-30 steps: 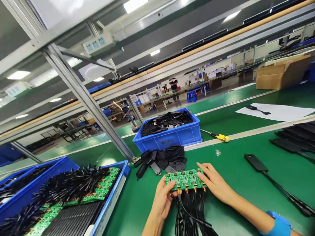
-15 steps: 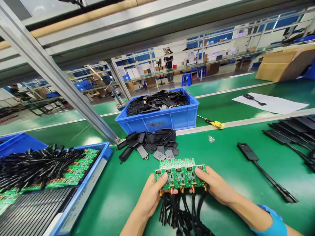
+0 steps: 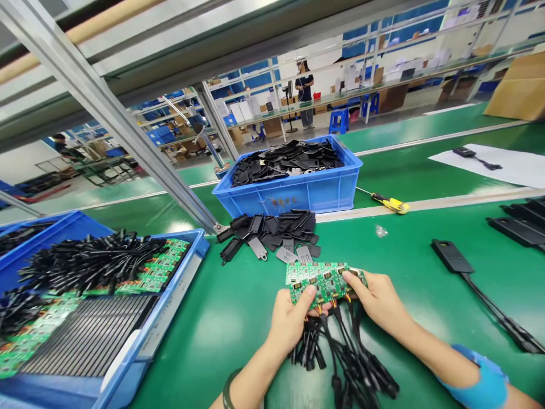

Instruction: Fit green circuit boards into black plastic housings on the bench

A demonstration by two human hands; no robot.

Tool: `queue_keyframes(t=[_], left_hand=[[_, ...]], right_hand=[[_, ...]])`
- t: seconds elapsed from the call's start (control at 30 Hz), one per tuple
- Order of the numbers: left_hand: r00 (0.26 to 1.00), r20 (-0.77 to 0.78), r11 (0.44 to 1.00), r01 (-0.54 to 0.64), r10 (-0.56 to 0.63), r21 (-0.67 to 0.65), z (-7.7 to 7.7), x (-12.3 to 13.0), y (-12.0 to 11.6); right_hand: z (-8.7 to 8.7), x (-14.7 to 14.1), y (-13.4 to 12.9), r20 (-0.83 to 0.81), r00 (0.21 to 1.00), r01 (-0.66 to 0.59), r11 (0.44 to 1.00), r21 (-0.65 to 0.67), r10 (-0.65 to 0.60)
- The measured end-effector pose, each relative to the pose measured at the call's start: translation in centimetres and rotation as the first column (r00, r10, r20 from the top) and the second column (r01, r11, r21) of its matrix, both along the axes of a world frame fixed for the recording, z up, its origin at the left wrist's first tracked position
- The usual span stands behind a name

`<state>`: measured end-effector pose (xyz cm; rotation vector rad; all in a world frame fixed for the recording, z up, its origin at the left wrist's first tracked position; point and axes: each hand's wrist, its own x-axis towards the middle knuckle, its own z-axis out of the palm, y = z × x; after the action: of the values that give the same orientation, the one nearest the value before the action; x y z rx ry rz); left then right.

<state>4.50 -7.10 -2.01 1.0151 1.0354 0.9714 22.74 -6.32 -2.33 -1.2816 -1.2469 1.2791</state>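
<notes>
Between my hands is a green circuit board panel with small displays along it and a second panel behind it. My left hand grips its left end, thumb on top. The right end is pinched by my right hand, thumb also on top. Red and yellow wires leave the lower edge and run into black cables that hang down over the green table. Just beyond the boards lies a pile of black and grey plastic casings.
A blue bin full of black casings stands behind the pile. At left, a blue tray holds boards with cables. A yellow screwdriver and a finished black unit lie to the right. A metal post slants at left.
The front panel has tilted, its right end now higher, and overlaps the rear panel differently. Both hands still grip it. The view has shifted, so the left tray shows more.
</notes>
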Motion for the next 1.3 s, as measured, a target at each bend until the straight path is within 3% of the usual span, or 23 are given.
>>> queue_keyframes(t=[0.13,0.2,0.4,0.5,0.57,0.7,0.8,0.9,1.0,1.17,1.3], left_hand=[[1.000,0.011,0.999,0.025,-0.026,0.022,0.2,0.1,0.3],[1.000,-0.018,1.000,0.008,-0.008,0.009,0.1,0.2,0.4],[0.979,-0.142,0.986,-0.133,0.146,0.101,-0.3,1.1,-0.1],[0.952,-0.217,0.960,-0.168,0.217,0.225,-0.5,1.2,0.0],[0.949,-0.209,0.952,-0.181,0.235,0.246,-0.4,1.1,0.5],[0.995,0.039,0.996,-0.089,0.089,0.007,0.1,0.7,1.7],[0.983,0.181,0.995,0.043,-0.026,-0.089,0.6,0.3,2.2],[0.973,0.214,0.994,0.095,-0.080,-0.062,0.8,0.3,2.1],[0.984,0.156,0.996,0.081,-0.084,0.027,0.6,0.9,1.6],[0.996,0.089,0.990,-0.036,0.024,0.134,-0.1,2.1,0.9],[0.992,-0.024,0.969,-0.114,0.122,0.221,-0.2,2.4,0.5]], right_hand=[[0.0,-0.2,0.2,-0.206,0.967,-0.156,0.987,-0.029,0.147],[0.0,-0.5,0.1,-0.239,0.960,-0.163,0.985,-0.053,0.145],[-0.2,-1.9,-0.4,-0.055,0.989,0.139,0.990,0.023,-0.138],[0.1,-2.6,-0.4,-0.008,0.977,0.213,0.974,0.078,-0.213],[0.1,-2.7,-0.2,-0.064,0.977,0.205,0.977,0.052,-0.201],[-0.2,-1.6,0.5,-0.364,0.930,0.000,0.991,-0.130,-0.048],[-0.3,-1.0,0.7,-0.442,0.897,-0.066,0.987,-0.144,-0.004],[-0.3,-1.3,0.5,-0.403,0.914,-0.087,0.994,-0.060,0.056],[-0.7,-2.0,0.2,-0.260,0.961,-0.081,0.996,0.036,0.088],[-1.4,-2.9,-0.2,0.001,0.999,0.052,0.983,0.177,-0.053],[-1.3,-3.6,-0.7,0.086,0.982,0.142,0.960,0.242,-0.167]])
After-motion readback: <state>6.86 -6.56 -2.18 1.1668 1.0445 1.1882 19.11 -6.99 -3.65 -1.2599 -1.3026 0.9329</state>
